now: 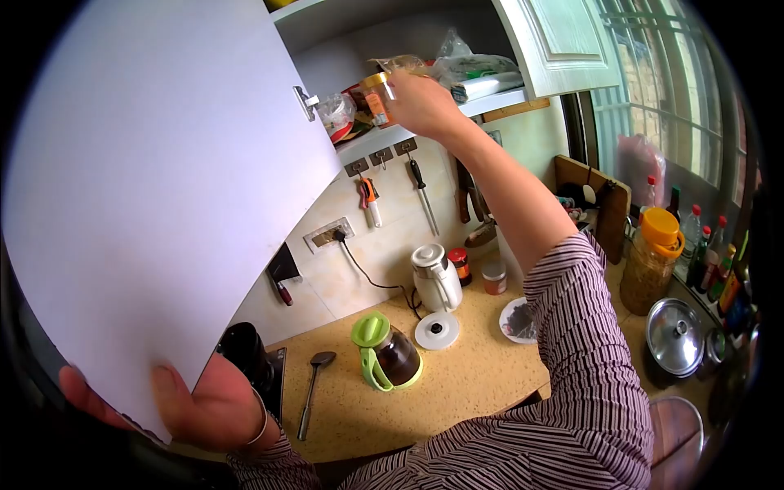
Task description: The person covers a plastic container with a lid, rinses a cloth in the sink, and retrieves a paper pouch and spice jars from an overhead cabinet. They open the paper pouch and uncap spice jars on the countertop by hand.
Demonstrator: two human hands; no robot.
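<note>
My left hand grips the lower corner of the open white cabinet door, its thumb on the near face and fingers behind. My right hand reaches up to the cabinet shelf and is closed on the right side of a jar with a yellow lid and an orange label. Some of its fingers are hidden behind the jar. Clear plastic bags lie to the right of this hand. Left of the jar sits a wrapped red packet.
On the counter stand a green-lidded jug, a white kettle, a round white lid and a spatula. Knives hang below the cabinet. A large yellow-capped jar and a lidded pot stand at the right.
</note>
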